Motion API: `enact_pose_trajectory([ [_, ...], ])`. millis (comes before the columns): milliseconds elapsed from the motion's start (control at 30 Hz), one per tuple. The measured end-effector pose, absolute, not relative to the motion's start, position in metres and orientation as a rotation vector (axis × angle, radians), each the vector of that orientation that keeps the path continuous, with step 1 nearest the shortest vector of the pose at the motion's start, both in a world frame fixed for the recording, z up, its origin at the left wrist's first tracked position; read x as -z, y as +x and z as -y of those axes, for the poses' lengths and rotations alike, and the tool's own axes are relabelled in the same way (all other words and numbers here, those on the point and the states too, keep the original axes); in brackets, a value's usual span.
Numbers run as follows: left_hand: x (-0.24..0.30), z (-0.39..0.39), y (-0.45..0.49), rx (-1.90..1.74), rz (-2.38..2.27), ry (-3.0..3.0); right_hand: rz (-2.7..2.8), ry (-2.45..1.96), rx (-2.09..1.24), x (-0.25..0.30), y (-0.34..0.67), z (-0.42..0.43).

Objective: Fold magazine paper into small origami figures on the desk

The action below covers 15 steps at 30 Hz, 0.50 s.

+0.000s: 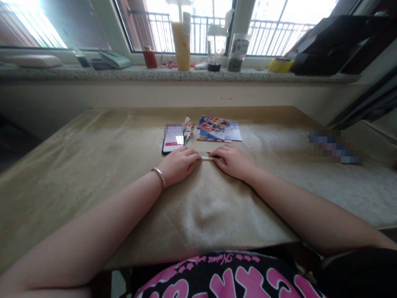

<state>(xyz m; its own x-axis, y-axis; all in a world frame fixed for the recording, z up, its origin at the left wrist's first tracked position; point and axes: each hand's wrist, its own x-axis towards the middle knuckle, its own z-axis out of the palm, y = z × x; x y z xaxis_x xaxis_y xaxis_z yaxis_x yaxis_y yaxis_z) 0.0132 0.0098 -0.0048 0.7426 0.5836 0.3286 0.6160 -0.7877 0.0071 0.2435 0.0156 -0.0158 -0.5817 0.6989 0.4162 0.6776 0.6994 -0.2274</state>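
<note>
Between my two hands a narrow pale strip [205,157], which looks like folded paper, lies flat on the cloth-covered table. My left hand [182,164], with a silver bangle at its wrist, has bent fingers closed on the strip's left end. On the opposite end my right hand [232,160] pinches with its fingertips. Both ends are hidden under the fingers. Just beyond my left hand lies a phone [172,142] with its screen lit. Past the strip, several colourful printed sheets [218,127] overlap in a loose pile.
A crumpled red-and-white wrapper [188,125] sits beside the phone. A blurred bluish item [335,147] lies at the table's right side. Along the windowsill [124,75] stand a tall yellow-filled cup [182,47], a red container [150,58], clear bottles and a dark bag [328,47].
</note>
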Motion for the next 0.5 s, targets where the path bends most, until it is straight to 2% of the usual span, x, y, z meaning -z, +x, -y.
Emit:
enact_pose_trajectory([
  [367, 0.006, -0.01, 0.012, 0.573, 0.836, -2.996, 2.313, -0.962, -0.457, 0.012, 0.237, -0.005],
  [500, 0.01, -0.014, 0.012, 0.626, 0.734, -3.084, 2.348, -1.003, -0.444, 0.012, 0.236, -0.006],
])
